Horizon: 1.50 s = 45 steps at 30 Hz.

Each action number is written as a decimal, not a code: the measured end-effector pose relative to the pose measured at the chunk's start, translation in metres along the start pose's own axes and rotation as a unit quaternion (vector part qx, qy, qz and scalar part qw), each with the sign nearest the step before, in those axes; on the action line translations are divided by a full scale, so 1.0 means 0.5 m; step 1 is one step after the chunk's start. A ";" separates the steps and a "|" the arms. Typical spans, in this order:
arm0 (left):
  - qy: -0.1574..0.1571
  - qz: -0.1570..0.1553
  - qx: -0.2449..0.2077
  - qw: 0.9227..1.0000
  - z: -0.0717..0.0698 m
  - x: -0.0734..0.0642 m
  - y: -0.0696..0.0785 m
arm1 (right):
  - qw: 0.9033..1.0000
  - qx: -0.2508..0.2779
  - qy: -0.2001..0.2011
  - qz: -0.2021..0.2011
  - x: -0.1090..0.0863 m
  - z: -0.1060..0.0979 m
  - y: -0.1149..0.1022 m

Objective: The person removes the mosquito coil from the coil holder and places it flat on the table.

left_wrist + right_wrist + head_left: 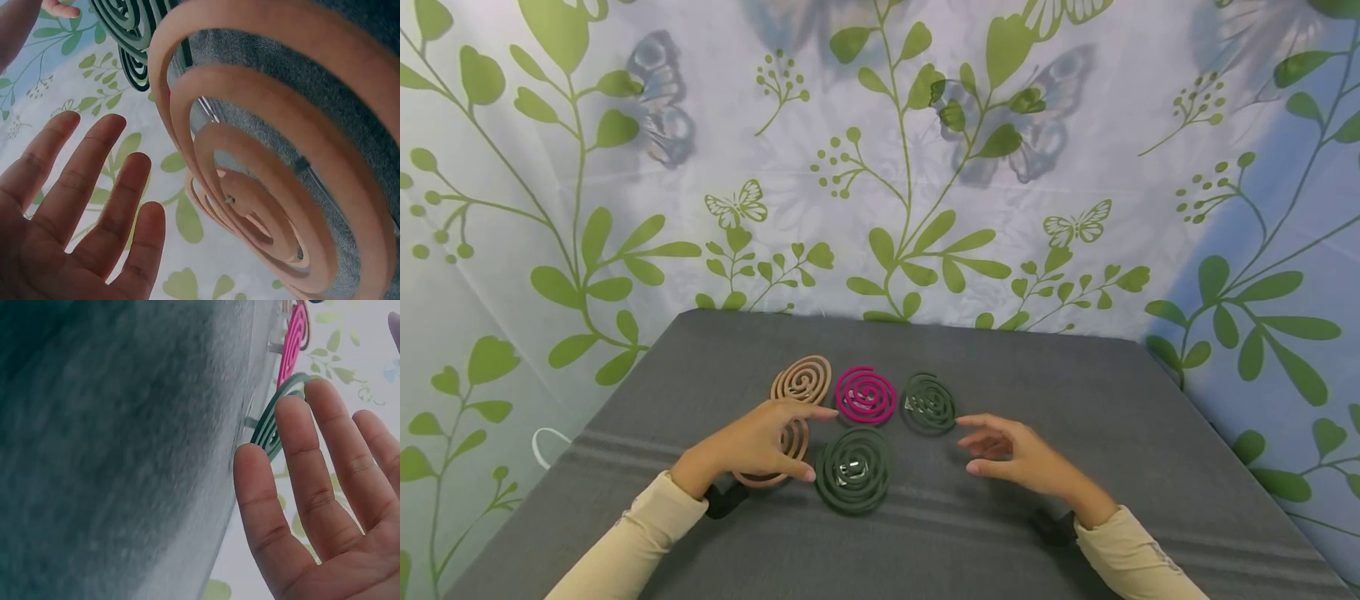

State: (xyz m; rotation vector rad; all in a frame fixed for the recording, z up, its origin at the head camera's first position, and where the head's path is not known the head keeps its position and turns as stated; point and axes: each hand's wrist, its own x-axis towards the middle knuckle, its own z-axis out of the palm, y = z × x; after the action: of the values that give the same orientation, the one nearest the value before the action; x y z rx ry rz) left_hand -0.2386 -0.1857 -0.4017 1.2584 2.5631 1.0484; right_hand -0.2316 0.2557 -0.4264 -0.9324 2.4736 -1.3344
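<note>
Mosquito coils stand on small metal holders on the grey table. My left hand (756, 442), fingers extended and parted, hovers over the near brown coil (806, 437) and hides part of it in the head view. In the left wrist view that brown coil (269, 87) fills the right side, tilted, beside the fingers. Its thumb points at the front dark green coil (880, 475). My right hand (1026, 458) holds nothing, its fingertips right by the back dark green coil (931, 404). Between the back coils stands a pink coil (867, 392).
A second brown coil (803, 379) stands at the back left of the group. Behind the grey table (1037, 375) hangs a curtain (775, 167) with green leaves and butterflies. A white cable loop (538, 446) shows beyond the table's left edge.
</note>
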 end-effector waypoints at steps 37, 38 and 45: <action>-0.004 0.056 0.082 0.995 0.045 0.021 -0.068 | 0.999 0.011 -0.031 0.032 0.078 0.099 -0.057; 0.000 0.052 0.083 0.995 0.050 0.021 -0.081 | 0.999 0.009 -0.031 0.032 0.080 0.102 -0.058; -0.005 0.032 0.078 0.996 0.056 0.016 -0.088 | 0.999 0.002 -0.032 0.030 0.098 0.122 -0.069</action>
State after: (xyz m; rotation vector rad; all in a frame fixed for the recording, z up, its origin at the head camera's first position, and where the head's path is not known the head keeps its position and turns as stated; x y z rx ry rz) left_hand -0.2626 -0.1832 -0.4484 1.3873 2.6577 0.8645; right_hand -0.2286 0.1701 -0.4277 -0.8784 2.4300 -1.2692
